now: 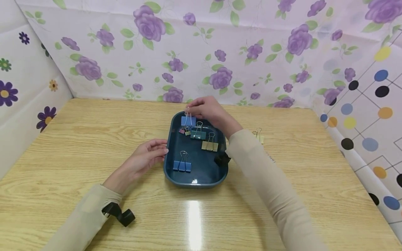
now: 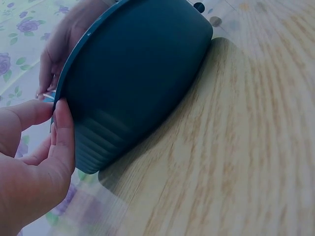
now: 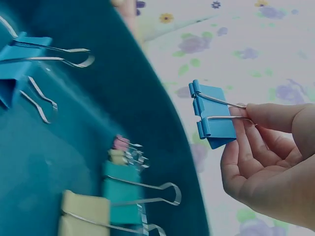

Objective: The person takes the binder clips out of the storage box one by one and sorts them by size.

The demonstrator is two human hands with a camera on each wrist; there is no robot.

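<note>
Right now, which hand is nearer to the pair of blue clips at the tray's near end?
Left. The left hand rests against the tray's left rim beside the blue clips; the right hand holds another clip at the far end.

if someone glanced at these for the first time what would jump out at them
First, the dark blue tray in the middle of the wooden table, with coloured binder clips lying in it. Next, the right hand over the tray's far end, pinching a light blue binder clip by its wire handles. The left hand touches the tray's left rim, and the purple rose backdrop fills the view behind.
</note>
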